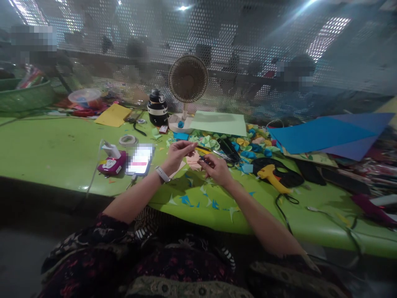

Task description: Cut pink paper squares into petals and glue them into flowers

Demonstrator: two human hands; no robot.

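Observation:
My left hand (pixel 180 154), with a white band on the wrist, is raised over the table with thumb and fingers pinched together. What it holds, if anything, is too small to make out. Close by on the right, my right hand (pixel 218 169) is closed, and a small dark thing (pixel 203 158) shows at its fingertips. Between and below the hands is pale pink paper (pixel 193 161); I cannot tell whether either hand touches it. Just behind them lie a yellow pencil-like stick (pixel 203 149) and scissors (pixel 223 156). Small blue and green paper scraps (pixel 185 200) are strewn in front.
A phone (pixel 141 159), a tape roll (pixel 127 140) and a purple power adapter (pixel 113 162) lie left. Behind stand a fan (pixel 188 78) and black bottle (pixel 158 109). Folded paper pieces (pixel 211 142), a yellow glue gun (pixel 271 177) and blue sheets (pixel 322 134) are right.

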